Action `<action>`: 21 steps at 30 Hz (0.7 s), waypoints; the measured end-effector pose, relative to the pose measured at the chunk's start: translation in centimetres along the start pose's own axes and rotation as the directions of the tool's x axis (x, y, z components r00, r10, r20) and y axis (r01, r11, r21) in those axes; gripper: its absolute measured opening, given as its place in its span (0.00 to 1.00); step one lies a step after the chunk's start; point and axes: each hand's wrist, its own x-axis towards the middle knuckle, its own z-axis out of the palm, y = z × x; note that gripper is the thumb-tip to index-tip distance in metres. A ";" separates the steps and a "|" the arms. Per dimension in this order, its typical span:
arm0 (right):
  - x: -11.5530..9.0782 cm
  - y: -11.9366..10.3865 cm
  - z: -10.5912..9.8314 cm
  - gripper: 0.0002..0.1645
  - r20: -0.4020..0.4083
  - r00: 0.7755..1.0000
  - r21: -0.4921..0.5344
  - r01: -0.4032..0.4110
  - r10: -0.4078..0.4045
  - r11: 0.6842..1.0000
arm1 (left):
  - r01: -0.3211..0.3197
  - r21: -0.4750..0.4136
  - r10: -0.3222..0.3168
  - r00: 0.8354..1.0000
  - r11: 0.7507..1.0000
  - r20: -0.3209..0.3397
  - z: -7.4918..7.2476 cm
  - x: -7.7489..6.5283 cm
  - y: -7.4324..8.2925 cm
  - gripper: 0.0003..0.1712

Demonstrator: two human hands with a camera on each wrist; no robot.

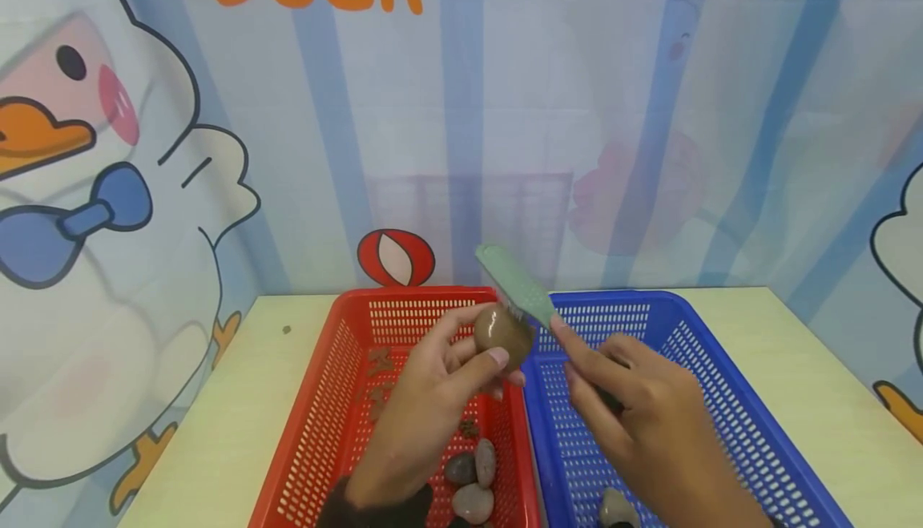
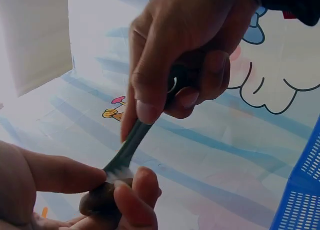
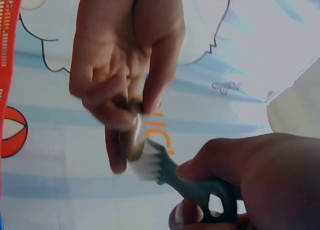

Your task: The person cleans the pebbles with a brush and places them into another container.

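Observation:
A smooth brown stone [image 1: 505, 337] with a wet-looking shine is held up by my left hand [image 1: 433, 400], thumb on its near side and fingers behind. My right hand [image 1: 642, 408] grips a green brush [image 1: 521, 281] by its handle, the forefinger laid along it. In the right wrist view the white bristles [image 3: 146, 162] meet the edge of the stone [image 3: 134, 135]. Both hands are above the place where a red basket [image 1: 303, 424] and a blue basket [image 1: 764, 432] stand side by side.
In the red basket lie several stones [image 1: 473, 502] and brown crumbs of dirt [image 1: 380, 361]. A pale stone [image 1: 617, 505] is at the near end of the blue basket. One small crumb [image 1: 286, 329] sits on the table [image 1: 216, 400]. Behind hangs a duck-print cloth [image 1: 461, 111].

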 end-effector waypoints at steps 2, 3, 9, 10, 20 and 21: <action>0.0 0.3 -0.4 0.30 -0.045 0.999 0.000 -0.012 0.012 1.000 | -0.010 -0.028 0.010 1.000 1.000 -0.001 0.0 -0.1 0.1 0.27; 0.0 0.3 -0.7 0.29 -0.058 0.998 0.002 -0.018 0.018 1.000 | -0.019 -0.050 0.019 1.000 0.999 -0.011 0.0 -0.1 0.1 0.27; -1.0 0.1 -2.7 0.21 0.024 0.999 0.036 0.047 -0.047 0.998 | -0.091 -0.224 0.058 0.987 0.970 -0.150 -0.6 -0.1 0.3 0.25; -1.2 0.0 -2.8 0.22 0.056 0.996 0.041 0.069 -0.072 0.997 | -0.102 -0.244 0.063 0.985 0.964 -0.162 -0.7 0.0 0.4 0.25; -0.7 -0.3 -0.5 0.27 0.079 0.984 0.071 0.153 -0.158 0.986 | -0.049 -0.112 0.046 0.998 0.993 -0.037 -0.6 -0.1 0.1 0.26; -0.6 -0.2 -0.3 0.24 0.070 0.987 0.070 0.139 -0.144 0.988 | -0.036 -0.104 0.035 0.999 0.994 -0.011 -0.5 -0.1 0.0 0.26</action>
